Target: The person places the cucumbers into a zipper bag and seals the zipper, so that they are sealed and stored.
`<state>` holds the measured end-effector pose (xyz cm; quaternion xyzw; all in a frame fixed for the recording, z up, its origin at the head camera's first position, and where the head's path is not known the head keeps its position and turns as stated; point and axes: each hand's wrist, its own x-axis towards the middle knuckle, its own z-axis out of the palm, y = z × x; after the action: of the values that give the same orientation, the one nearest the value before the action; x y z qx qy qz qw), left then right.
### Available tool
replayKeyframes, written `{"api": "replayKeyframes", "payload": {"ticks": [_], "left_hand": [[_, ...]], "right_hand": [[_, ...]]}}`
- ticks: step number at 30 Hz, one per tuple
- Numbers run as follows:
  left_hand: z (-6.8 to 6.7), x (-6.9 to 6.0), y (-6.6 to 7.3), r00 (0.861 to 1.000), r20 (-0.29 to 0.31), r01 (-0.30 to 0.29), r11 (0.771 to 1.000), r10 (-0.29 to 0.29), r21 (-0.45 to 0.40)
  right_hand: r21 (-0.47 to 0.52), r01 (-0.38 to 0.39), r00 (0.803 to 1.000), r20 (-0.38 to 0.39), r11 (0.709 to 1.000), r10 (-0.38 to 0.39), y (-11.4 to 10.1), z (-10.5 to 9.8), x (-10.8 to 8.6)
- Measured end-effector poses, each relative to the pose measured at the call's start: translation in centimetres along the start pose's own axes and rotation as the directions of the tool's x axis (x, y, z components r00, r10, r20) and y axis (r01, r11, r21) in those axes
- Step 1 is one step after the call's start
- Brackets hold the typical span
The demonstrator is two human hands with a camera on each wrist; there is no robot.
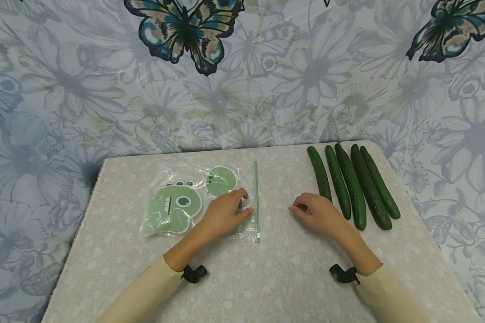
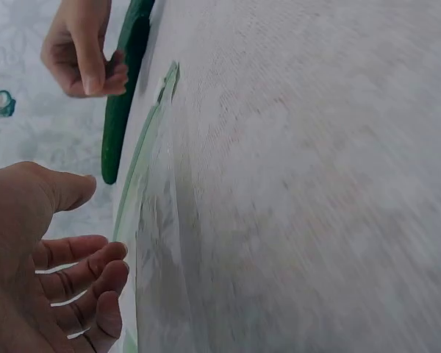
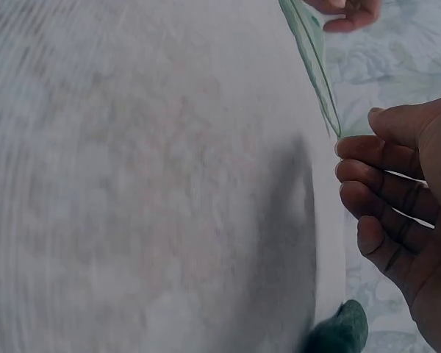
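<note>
Barely begun, judging by how things lie: you have nothing in either grip. Left grip (image 1: 226,213): part-open, fingers relaxed, thumb apart, above the slider zip bag (image 1: 194,202); can't tell if it touches. The bag lies flat on the table (image 1: 275,278), spreading left of that grip, with its green zip strip (image 1: 256,193) just right of it. Right grip (image 1: 317,214): fingers loosely bent, narrow gap to the thumb, holding nothing. The cucumbers (image 1: 350,186) lie beyond and right of it, the leftmost one partly hidden behind it. None is in the bag, so any filling and closing looks left for you; can't tell if the zip is sealed.

Count: five cucumbers, one bag, one slider (image 1: 258,235), two green cartoon prints (image 1: 221,181) on the bag, two black wrist devices (image 1: 195,273).
</note>
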<state>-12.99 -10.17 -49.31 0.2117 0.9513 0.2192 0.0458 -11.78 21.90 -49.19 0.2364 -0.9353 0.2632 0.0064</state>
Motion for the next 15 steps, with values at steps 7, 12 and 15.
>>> {"api": "replayKeyframes", "payload": {"ticks": [7, 12, 15], "left_hand": [[1.1, 1.9, 1.5, 0.999, 0.020, -0.037, 0.999, 0.038, -0.018], [1.7, 2.9, 2.2, 0.999, 0.034, -0.008, 0.999, 0.006, 0.051], [2.1, 3.2, 2.4, 0.999, 0.031, 0.024, 0.994, -0.028, 0.109]], "right_hand": [[0.036, 0.017, 1.000, 0.015, 0.999, -0.018, -0.7, 0.8, 0.5], [0.049, -0.002, 1.000, 0.012, 0.999, 0.001, -0.9, 0.9, 0.7], [0.051, -0.015, 1.000, 0.021, 0.999, 0.014, -1.0, 0.9, 0.8]]}}
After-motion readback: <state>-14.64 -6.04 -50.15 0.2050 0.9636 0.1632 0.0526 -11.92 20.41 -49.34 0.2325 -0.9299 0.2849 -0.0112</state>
